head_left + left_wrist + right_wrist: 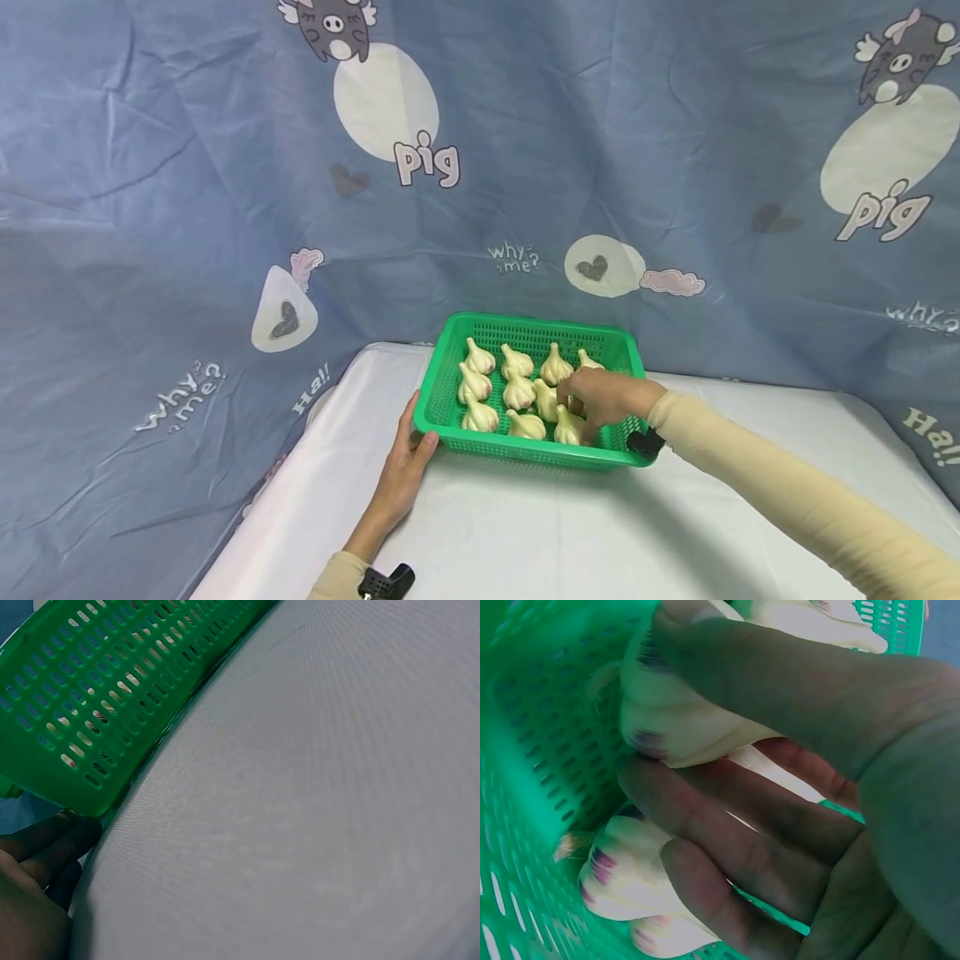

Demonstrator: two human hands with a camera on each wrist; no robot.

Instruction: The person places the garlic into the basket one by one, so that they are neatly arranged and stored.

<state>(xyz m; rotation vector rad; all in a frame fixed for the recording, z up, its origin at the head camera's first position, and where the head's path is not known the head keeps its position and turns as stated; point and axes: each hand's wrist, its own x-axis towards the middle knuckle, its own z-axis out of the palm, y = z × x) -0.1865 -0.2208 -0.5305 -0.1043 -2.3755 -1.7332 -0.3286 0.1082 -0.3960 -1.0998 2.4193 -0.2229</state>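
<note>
A green plastic basket (525,450) holds several white garlic bulbs (480,417) with purple streaks, arranged loosely in rows. My left hand (401,471) grips its near left corner, the thumb by the front rim and the fingers along the side. In the left wrist view, the fingers (64,844) touch the corner low down, and the thumb is out of sight. Inside the right part of the basket, my right hand (603,396) pinches a garlic bulb (682,712), thumb on one side and fingertips on the other. More bulbs (630,874) lie beneath those fingers.
The basket stands on a white-covered table (525,533), close to its back edge. Behind it hangs a blue cloth (487,208) printed with pigs and lettering, which also runs along the left side.
</note>
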